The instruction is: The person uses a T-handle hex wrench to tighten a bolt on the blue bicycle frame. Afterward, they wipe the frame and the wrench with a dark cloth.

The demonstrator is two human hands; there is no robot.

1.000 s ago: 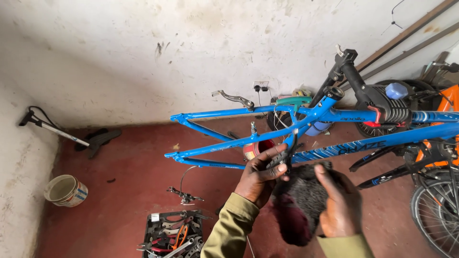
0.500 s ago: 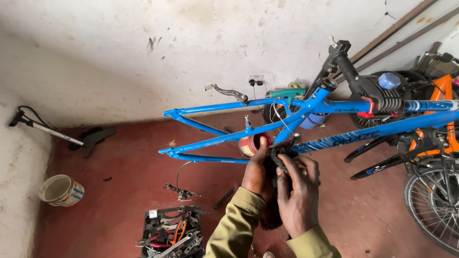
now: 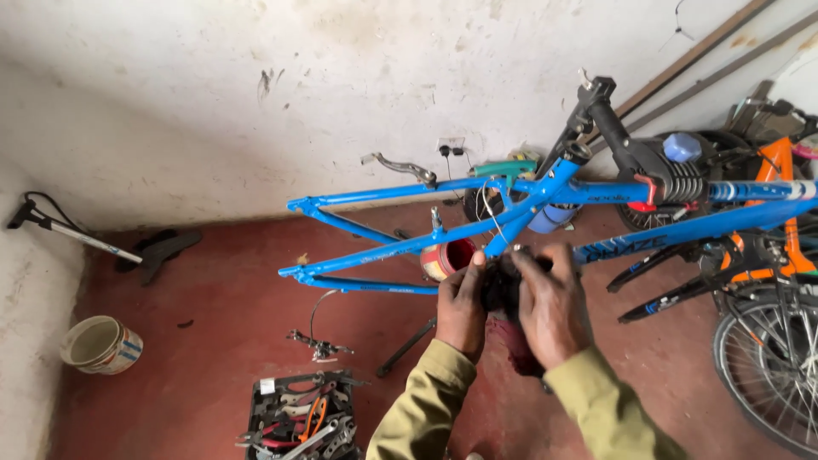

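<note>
Blue bicycle frame (image 3: 400,247) held off the floor, both hands working at its lower junction.

Left hand (image 3: 461,308) and right hand (image 3: 552,304) face each other just under the frame, fingers curled closed around a dark rag (image 3: 501,285) pressed against the tubes; a darker red part of the cloth hangs below the palms. A red tin (image 3: 448,258) sits just behind the left hand. On the red floor below lie a tray of tools (image 3: 298,417), a loose brake part (image 3: 319,345) and a white bucket (image 3: 100,345) by the wall.
</note>
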